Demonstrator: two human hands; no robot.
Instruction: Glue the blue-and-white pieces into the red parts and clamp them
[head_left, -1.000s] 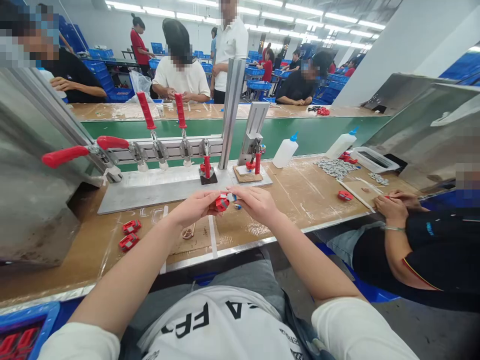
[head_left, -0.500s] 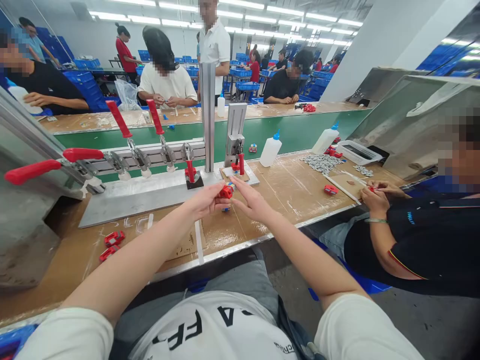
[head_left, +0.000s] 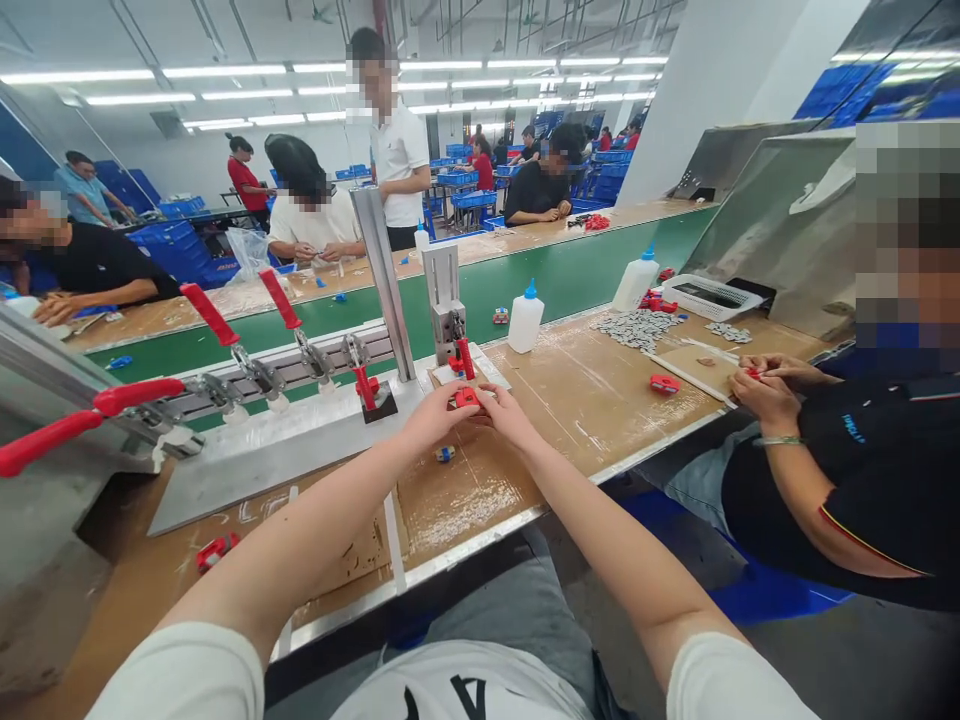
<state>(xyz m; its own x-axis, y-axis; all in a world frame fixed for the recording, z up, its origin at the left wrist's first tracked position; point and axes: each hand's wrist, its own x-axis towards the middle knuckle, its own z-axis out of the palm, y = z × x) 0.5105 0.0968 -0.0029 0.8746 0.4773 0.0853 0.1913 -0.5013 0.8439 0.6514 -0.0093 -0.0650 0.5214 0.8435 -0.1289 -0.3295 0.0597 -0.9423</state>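
One shared grip, left hand [head_left: 433, 413] and right hand [head_left: 508, 414], holds a red toy car [head_left: 466, 397] over the bench [head_left: 577, 400], behind its front edge; a blue toy [head_left: 445, 454] lies nearer that edge, a white bottle [head_left: 526, 322] stands by the back edge.

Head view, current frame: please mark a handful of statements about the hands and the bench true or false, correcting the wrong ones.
1. The small red part is between the left hand and the right hand. True.
2. The nearest white bottle lies on its side. False: it stands upright.
3. The small blue piece is held in the left hand. False: it lies on the bench.
4. The grey pieces lie right of both hands. True.
5. The nearest white bottle has a red cap. False: its cap is blue.
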